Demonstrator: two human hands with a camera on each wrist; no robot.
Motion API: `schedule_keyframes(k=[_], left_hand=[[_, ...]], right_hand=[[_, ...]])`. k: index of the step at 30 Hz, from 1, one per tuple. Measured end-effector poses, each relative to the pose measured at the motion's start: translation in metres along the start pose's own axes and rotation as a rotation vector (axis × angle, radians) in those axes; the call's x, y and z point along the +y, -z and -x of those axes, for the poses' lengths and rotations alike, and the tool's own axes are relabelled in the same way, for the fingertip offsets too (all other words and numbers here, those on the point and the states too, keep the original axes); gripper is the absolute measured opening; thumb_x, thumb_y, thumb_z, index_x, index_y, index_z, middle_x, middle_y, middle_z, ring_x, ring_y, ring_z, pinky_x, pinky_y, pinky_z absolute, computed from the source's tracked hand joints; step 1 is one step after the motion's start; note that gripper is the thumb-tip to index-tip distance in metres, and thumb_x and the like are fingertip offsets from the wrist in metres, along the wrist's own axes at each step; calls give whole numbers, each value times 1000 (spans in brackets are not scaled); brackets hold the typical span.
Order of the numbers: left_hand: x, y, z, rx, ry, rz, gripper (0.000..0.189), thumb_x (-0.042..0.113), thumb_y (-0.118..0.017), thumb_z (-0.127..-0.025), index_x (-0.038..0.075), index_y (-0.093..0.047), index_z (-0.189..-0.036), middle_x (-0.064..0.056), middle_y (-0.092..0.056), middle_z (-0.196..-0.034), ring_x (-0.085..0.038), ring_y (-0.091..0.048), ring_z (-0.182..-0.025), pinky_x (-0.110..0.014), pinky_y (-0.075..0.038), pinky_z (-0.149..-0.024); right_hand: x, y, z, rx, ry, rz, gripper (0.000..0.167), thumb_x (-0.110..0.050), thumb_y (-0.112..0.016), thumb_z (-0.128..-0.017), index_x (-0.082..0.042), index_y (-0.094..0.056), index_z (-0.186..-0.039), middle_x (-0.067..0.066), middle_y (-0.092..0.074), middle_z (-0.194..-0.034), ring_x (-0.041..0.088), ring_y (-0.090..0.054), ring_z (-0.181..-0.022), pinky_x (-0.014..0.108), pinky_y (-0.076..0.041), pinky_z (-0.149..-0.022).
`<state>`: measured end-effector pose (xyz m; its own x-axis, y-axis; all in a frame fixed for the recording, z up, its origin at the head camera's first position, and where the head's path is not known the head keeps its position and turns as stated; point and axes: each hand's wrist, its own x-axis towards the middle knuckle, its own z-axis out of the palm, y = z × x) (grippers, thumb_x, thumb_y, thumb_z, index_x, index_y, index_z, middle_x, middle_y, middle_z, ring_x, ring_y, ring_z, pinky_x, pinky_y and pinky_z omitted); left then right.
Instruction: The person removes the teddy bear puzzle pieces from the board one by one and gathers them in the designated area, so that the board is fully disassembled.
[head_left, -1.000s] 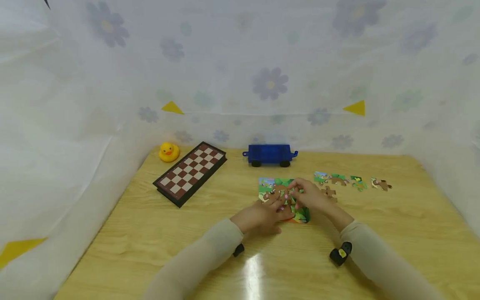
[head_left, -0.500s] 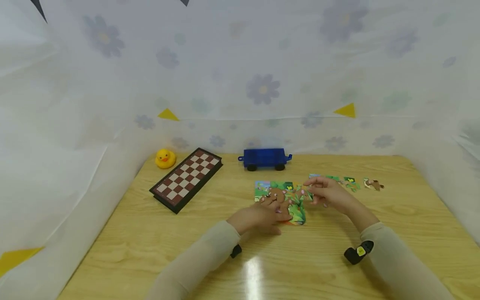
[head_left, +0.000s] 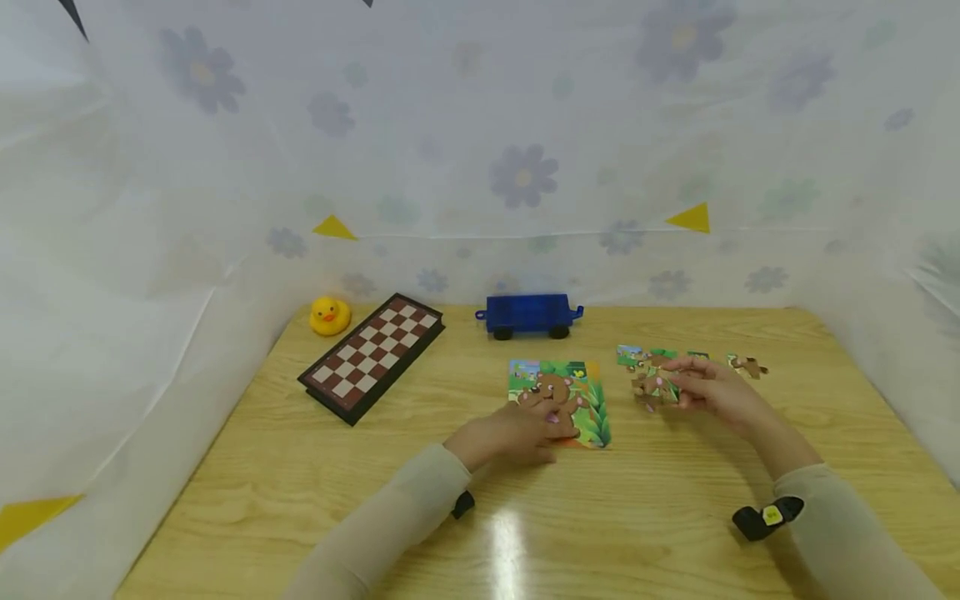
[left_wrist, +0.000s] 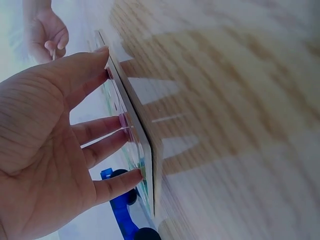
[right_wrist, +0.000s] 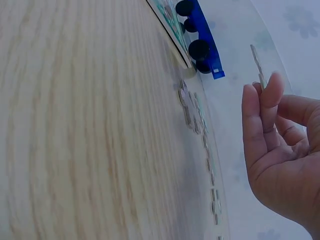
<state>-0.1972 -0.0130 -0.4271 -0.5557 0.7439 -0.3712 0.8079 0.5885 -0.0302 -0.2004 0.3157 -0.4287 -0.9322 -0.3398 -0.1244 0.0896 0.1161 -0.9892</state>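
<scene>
A square jigsaw puzzle [head_left: 596, 400] with a brown bear on green leaves lies flat on the table. My left hand [head_left: 510, 433] rests on its lower left part, fingers spread; in the left wrist view the fingertips [left_wrist: 131, 175] touch the picture surface and the thumb lies at its edge. My right hand [head_left: 716, 392] is to the right of the puzzle, raised over the table. Between thumb and fingers it pinches a thin puzzle piece [right_wrist: 257, 62], seen edge-on in the right wrist view. In the head view this piece overlaps loose pieces behind it.
Several loose puzzle pieces [head_left: 746, 366] lie in a row at the back right. A blue toy wagon [head_left: 528, 315] stands behind the puzzle. To the left are a folded checkered board [head_left: 375, 354] and a yellow rubber duck [head_left: 330, 317]. A patterned white cloth surrounds the table.
My right hand has moved from over the puzzle to the right, carrying the puzzle piece away from it. My left hand has stayed on the puzzle. The head view has shifted slightly.
</scene>
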Motion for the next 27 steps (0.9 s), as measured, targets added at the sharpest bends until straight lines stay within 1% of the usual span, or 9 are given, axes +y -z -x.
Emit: schedule_keyframes(k=[3, 7, 12, 14, 18, 20, 22, 25, 27], left_hand=[[-1, 1, -1, 13, -8, -4, 52, 45, -49, -97, 42, -33, -146, 0, -14, -158, -20, -14, -144, -46, -37, -103], [-3, 2, -2, 49, -41, -10, 50, 41, -53, -96, 39, -38, -144, 3, -10, -159, -24, -13, -144, -46, -33, -106], [-5, 0, -3, 79, -66, 16, 49, 38, -55, -96, 36, -42, -143, 5, -7, -159, -25, -11, -144, -45, -25, -111], [-8, -3, -3, 106, -67, 60, 53, 37, -56, -95, 34, -40, -145, 2, -13, -158, -25, -17, -143, -43, -28, -110], [-17, -11, 1, 167, -60, 237, 65, 32, -58, -95, 30, -26, -151, -8, -22, -155, -26, -31, -137, -37, -38, -103], [-23, -14, 6, 192, -36, 325, 66, 31, -59, -94, 28, -26, -151, -9, -26, -153, -26, -34, -135, -36, -39, -101], [-30, -17, 12, 194, 3, 386, 63, 32, -59, -94, 29, -29, -150, -8, -28, -152, -25, -32, -136, -39, -36, -104], [-41, -19, 21, 166, 103, 437, 65, 41, -60, -92, 29, -32, -149, -5, -26, -154, -24, -23, -141, -46, -27, -110], [-47, -21, 27, 127, 161, 455, 73, 48, -58, -91, 28, -24, -152, -5, -16, -157, -23, -12, -144, -51, -20, -112]], right_hand=[[1, 10, 7, 24, 16, -10, 19, -13, -50, -100, -13, -59, -116, -1, -59, -74, 13, -59, -63, 33, -56, -71], [5, 22, 12, 36, 34, 14, 23, -11, -50, -99, -9, -59, -120, 1, -58, -78, 15, -60, -64, 35, -56, -73], [11, 32, 12, 87, -7, 67, 21, -14, -52, -99, -14, -62, -117, 1, -57, -81, 14, -60, -66, 32, -56, -69], [14, 35, 12, 111, -30, 85, 19, -14, -52, -98, -17, -64, -114, 1, -57, -83, 13, -61, -66, 31, -55, -67], [18, 39, 11, 150, -74, 163, 20, -18, -54, -98, -13, -62, -116, 0, -55, -83, 12, -60, -65, 30, -55, -66], [20, 40, 10, 164, -102, 199, 24, -20, -55, -98, -9, -60, -119, 0, -56, -80, 12, -59, -64, 30, -55, -67], [21, 41, 8, 169, -133, 221, 26, -21, -56, -97, -8, -59, -119, -2, -57, -78, 11, -59, -62, 30, -55, -67], [23, 41, 6, 180, -165, 242, 27, -22, -58, -96, -7, -61, -118, -4, -57, -81, 10, -58, -61, 29, -54, -66], [25, 41, 4, 186, -174, 258, 28, -23, -60, -95, -6, -62, -117, -4, -57, -83, 9, -57, -60, 29, -54, -65]])
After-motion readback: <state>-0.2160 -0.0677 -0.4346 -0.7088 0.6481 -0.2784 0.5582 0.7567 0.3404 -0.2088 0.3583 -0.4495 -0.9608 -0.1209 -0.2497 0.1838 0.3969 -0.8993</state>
